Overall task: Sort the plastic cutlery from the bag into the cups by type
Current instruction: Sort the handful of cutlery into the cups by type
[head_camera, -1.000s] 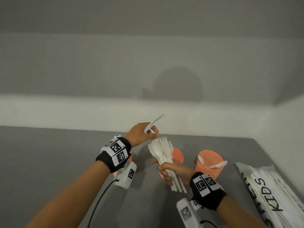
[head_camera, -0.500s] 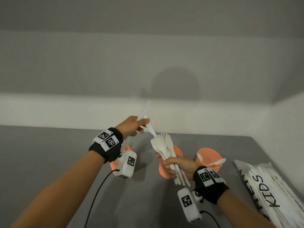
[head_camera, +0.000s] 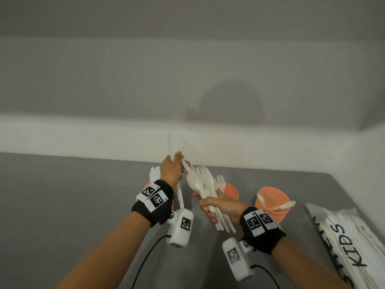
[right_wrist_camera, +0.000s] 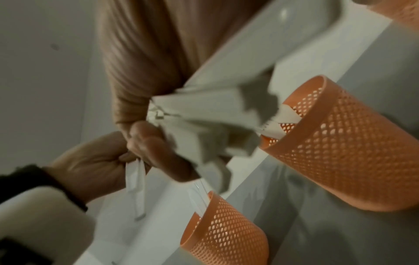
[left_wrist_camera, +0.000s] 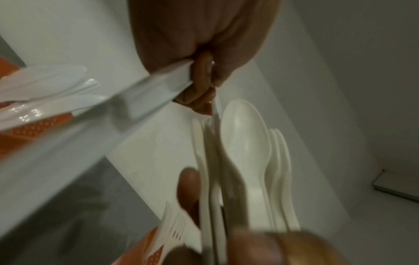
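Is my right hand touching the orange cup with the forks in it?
Cannot tell. In the head view the right hand overlaps the fork cup, hiding any gap. The right wrist view shows that cup beyond the cutlery bundle, too blurred to judge.

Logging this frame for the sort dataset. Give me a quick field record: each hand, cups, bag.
left hand: grips white plastic knives, reaching into the bundle
right hand: grip around bundle of spoons and forks
left cup: orange mesh, holds knives
middle cup: orange mesh, holds forks
right cup: orange mesh, holds spoons
bag: lies at table's right edge, marked KIDS
table: grey
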{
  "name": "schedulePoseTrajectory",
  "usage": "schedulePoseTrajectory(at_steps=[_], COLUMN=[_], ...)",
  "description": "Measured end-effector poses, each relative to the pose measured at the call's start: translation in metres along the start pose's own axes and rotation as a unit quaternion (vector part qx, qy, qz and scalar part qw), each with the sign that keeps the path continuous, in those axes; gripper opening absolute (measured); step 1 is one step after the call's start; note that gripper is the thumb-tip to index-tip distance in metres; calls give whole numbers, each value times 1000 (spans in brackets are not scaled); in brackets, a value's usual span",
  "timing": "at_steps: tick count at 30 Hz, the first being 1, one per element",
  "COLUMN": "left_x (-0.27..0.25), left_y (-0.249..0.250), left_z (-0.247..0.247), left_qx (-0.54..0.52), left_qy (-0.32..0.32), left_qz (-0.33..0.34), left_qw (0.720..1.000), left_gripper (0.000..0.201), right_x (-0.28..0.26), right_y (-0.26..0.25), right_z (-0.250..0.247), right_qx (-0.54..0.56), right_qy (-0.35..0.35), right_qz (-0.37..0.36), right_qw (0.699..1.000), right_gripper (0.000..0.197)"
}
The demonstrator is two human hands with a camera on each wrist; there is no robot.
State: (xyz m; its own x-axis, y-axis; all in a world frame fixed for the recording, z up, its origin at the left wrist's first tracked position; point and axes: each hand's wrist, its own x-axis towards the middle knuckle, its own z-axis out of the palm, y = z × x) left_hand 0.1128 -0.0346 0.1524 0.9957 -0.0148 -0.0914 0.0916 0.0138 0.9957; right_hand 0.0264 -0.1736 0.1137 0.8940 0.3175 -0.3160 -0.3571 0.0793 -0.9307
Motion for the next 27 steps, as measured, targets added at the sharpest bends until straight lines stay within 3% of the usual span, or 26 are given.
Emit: schedulePoseTrajectory(at_steps=[6,10,16,23,27], left_x=[33,49,49,38,30], left_y=[17,21,-14,-62,-67], left_z=[-25,-47,-56,-56,-59], left_qx=[-39,-92,-37,36,96], left_qy=[134,189,188,144,141], left_qz=[34,102,178,125,125], left_qw=[990,972,965,981,977], left_gripper=[31,24,19,26,14], right_x=[8,16,25,27,26], right_y=[1,0,-1,4,9], right_z=[1,-1,-1,2,2], right_qx=[-13,3,-3,-23,-45], right_qy=[13,37,71,109,111], right_qz=[17,19,-6,-31,-31], right_qw=[1000,999,997,993,992], right_gripper=[22,20,22,11,5])
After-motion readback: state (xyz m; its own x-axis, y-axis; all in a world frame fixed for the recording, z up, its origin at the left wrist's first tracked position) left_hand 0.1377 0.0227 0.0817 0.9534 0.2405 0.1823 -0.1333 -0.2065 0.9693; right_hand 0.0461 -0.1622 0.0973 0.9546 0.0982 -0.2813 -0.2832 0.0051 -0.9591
